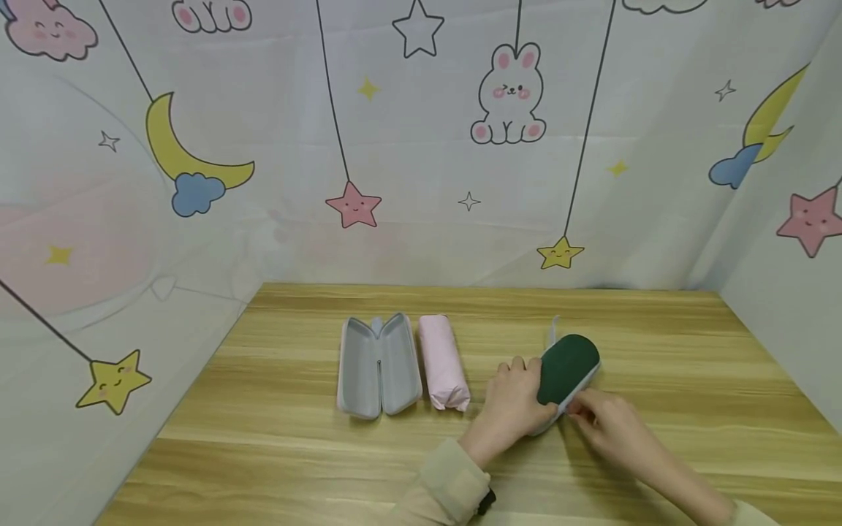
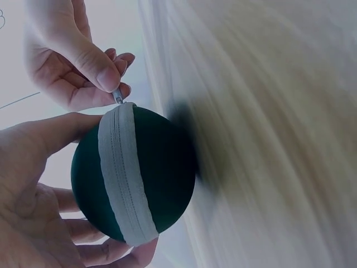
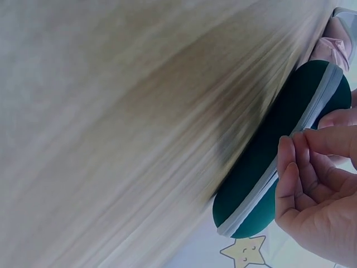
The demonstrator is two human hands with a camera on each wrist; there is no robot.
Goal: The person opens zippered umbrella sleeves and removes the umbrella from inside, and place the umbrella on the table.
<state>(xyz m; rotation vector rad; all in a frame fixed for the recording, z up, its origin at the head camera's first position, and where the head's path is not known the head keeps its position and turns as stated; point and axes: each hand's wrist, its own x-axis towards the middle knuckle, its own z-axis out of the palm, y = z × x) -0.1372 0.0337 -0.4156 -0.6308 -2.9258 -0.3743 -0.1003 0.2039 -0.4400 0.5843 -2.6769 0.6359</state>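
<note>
A dark green zippered case [image 1: 571, 365] with rounded ends lies on the table, shaped like a glasses case. My left hand [image 1: 516, 398] grips it from the left, thumb at the near side and fingers over the top. At its right side, my right hand [image 1: 612, 424] pinches the small zipper pull [image 2: 117, 96] between thumb and fingers. A pale grey zipper band [image 3: 256, 195] runs along the case's side and looks closed in the right wrist view. The far end of the case carries a light strap loop [image 1: 553, 330].
Left of the hands, an open case [image 1: 360, 372] with a grey lining lies spread on the wooden table [image 1: 263, 460]. A pink wrapped bundle [image 1: 444, 361] sits between it and my left hand. Behind hangs a printed curtain [image 1: 421, 131] with stars and moons.
</note>
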